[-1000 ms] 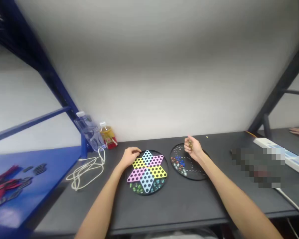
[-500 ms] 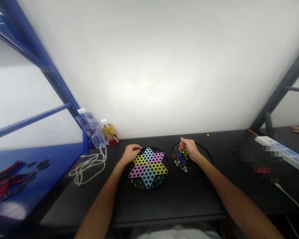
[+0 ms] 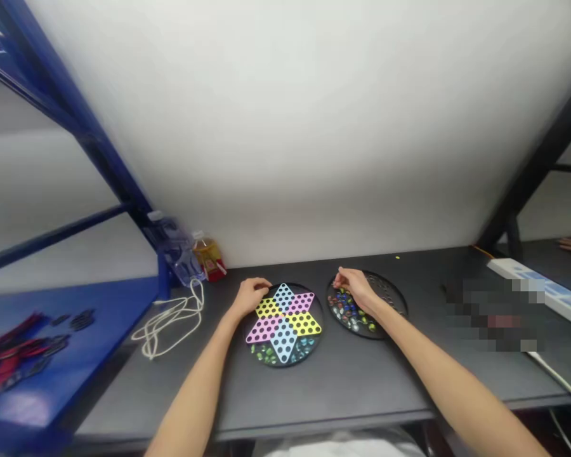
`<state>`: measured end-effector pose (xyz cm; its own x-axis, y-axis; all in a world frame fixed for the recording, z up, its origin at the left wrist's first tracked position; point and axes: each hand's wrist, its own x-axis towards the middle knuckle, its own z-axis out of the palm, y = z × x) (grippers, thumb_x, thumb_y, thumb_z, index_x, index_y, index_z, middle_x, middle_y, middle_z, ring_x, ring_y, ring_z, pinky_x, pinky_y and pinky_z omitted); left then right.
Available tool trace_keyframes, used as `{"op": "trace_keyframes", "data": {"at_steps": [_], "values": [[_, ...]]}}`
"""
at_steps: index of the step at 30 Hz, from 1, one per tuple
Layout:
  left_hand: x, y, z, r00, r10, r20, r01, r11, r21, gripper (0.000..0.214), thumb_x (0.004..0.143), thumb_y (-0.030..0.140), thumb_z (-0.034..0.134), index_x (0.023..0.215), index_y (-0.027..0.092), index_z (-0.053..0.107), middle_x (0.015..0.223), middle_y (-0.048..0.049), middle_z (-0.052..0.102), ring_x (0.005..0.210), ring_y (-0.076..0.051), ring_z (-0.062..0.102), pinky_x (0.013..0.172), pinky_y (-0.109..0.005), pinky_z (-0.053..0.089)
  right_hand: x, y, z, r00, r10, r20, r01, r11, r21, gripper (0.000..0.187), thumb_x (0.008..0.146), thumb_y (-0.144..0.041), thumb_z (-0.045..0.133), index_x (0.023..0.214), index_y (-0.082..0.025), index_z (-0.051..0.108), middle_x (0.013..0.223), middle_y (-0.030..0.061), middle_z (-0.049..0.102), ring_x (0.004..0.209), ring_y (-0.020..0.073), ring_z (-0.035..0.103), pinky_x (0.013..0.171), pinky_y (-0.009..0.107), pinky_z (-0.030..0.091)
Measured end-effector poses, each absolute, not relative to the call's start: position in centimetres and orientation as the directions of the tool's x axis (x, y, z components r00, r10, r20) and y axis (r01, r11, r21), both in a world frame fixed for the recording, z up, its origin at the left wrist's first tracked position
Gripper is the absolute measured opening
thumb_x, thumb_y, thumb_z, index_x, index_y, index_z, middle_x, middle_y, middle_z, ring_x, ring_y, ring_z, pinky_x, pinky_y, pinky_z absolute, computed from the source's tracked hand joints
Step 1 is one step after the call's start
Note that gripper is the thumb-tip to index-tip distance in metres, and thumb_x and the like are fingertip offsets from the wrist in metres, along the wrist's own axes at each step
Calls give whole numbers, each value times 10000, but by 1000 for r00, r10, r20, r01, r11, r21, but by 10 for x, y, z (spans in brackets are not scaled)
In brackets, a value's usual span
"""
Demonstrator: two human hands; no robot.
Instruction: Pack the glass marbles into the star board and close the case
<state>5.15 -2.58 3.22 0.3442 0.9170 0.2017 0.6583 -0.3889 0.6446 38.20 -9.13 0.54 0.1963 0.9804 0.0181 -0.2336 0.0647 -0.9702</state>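
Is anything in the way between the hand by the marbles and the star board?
Nothing visible. Only a bare strip of table separates the marble tray under the right hand from the star board; the left hand rests on the board's left edge.

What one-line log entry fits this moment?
left hand: resting on star board rim | right hand: fingertips down in marble tray | marbles: loose in tray

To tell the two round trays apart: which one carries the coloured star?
The left tray, touched by the left hand; the right tray, under the right hand, holds only loose marbles.
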Motion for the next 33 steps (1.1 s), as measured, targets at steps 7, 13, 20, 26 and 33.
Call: {"op": "trace_keyframes", "data": {"at_steps": [7, 13, 20, 26, 33], "values": [[51, -25, 32, 341, 919, 199, 661, -385, 645, 268, 720, 244, 558, 885, 181, 759, 894, -51, 744, 867, -220, 661, 843, -321, 491, 375, -93, 5, 152, 987, 47, -186, 75, -980, 378, 793, -498, 642, 613, -166, 640, 606, 47, 639, 583, 152, 598, 614, 269, 486], [50, -24, 29, 346, 915, 208, 645, -393, 656, 258, 719, 238, 558, 872, 183, 759, 865, -45, 740, 822, -206, 665, 810, -310, 502, 377, -96, 11, 82, 996, 20, -224, 38, -974, 402, 786, -539, 660, 653, -160, 651, 640, 62, 660, 633, 186, 653, 676, 312, 532], [50, -24, 31, 350, 914, 206, 665, -397, 632, 261, 723, 235, 559, 881, 181, 759, 869, -50, 740, 819, -209, 662, 801, -311, 494, 377, -105, 20, -90, 996, 18, -218, -2, -976, 453, 809, -581, 625, 720, -140, 679, 715, 91, 707, 729, 201, 695, 737, 319, 544], [51, -25, 32, 340, 919, 199, 672, -385, 633, 265, 723, 250, 560, 883, 186, 761, 868, -50, 742, 833, -216, 660, 828, -321, 491, 380, -105, 21, -114, 994, -7, -222, -32, -974, 475, 818, -599, 609, 742, -137, 693, 726, 109, 714, 724, 203, 699, 743, 322, 545], [50, -25, 33, 343, 919, 193, 660, -382, 647, 258, 715, 246, 560, 872, 188, 757, 870, -46, 742, 834, -217, 662, 812, -317, 496, 383, -100, 17, -63, 998, 10, -253, -6, -968, 453, 825, -576, 617, 710, -143, 689, 718, 95, 700, 705, 184, 680, 732, 319, 554]]}}
